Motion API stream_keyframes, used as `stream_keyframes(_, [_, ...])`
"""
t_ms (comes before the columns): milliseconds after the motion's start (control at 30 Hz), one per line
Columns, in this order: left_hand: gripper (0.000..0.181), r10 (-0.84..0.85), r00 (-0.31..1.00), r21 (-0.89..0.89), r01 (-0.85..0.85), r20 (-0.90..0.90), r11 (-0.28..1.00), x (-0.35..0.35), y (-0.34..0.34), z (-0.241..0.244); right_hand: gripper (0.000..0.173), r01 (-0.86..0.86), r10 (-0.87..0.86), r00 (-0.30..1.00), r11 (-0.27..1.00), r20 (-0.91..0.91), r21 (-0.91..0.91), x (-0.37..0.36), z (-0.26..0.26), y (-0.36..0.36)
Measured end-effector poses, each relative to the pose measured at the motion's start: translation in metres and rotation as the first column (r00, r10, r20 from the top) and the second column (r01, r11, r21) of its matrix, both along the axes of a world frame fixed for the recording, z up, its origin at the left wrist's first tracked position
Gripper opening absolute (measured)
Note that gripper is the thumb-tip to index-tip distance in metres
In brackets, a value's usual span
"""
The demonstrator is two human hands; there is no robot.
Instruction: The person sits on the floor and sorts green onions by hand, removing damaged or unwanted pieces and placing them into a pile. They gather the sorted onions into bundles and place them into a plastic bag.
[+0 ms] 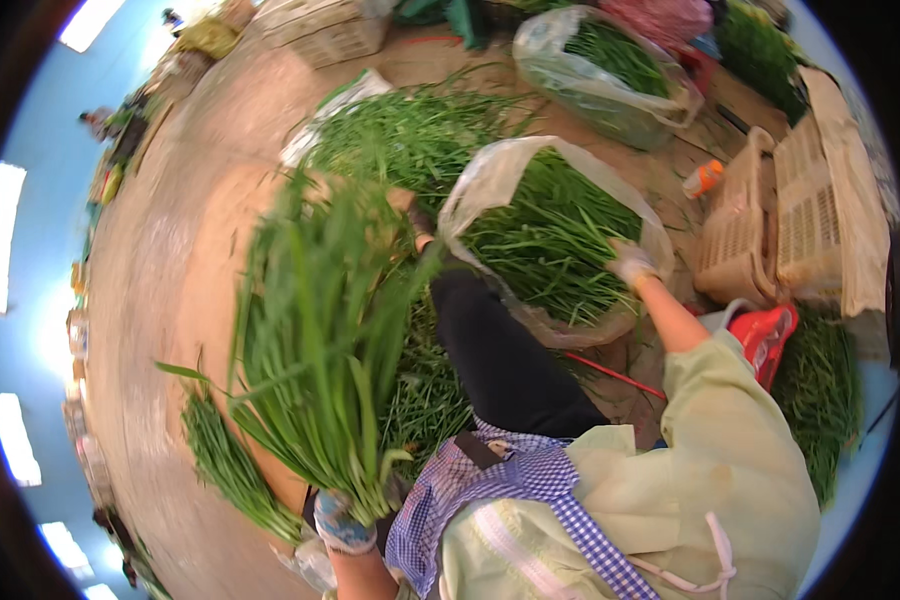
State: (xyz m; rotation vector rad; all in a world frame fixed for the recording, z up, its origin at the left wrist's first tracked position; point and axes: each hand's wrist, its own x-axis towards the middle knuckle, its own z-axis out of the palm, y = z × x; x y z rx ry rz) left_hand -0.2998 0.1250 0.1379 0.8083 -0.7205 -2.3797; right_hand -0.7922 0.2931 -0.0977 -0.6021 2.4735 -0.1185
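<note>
My left hand, in a patterned work glove, is closed around the pale stem ends of a large bunch of garlic chives. The long green leaves fan upward and blur at the tips. My right hand, in a pale glove, reaches over the rim of an opened clear plastic bag. Its fingers touch the loose chives inside; whether they grip any is unclear. Beside my left hand a smaller bundle of chives lies on a tan surface.
Loose chives are heaped on a white sack ahead. A second bag of greens stands farther off. To the right are plastic crates, an orange-capped bottle and a red container. My outstretched leg lies beside the nearer bag.
</note>
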Motion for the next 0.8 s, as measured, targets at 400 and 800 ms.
stream_keyframes(400, [0.047,0.316,0.937,0.261,-0.271,-0.150,0.927,0.024,-0.023,-0.142,0.044,0.023,0.431,0.843,0.569,0.322,-0.822,0.175,0.109,-0.103])
stream_keyframes(800, [0.035,0.113,0.987,0.428,-0.150,0.110,0.891,0.034,0.043,-0.141,0.063,0.337,0.363,-0.196,0.897,0.911,-0.285,0.346,0.078,-0.223])
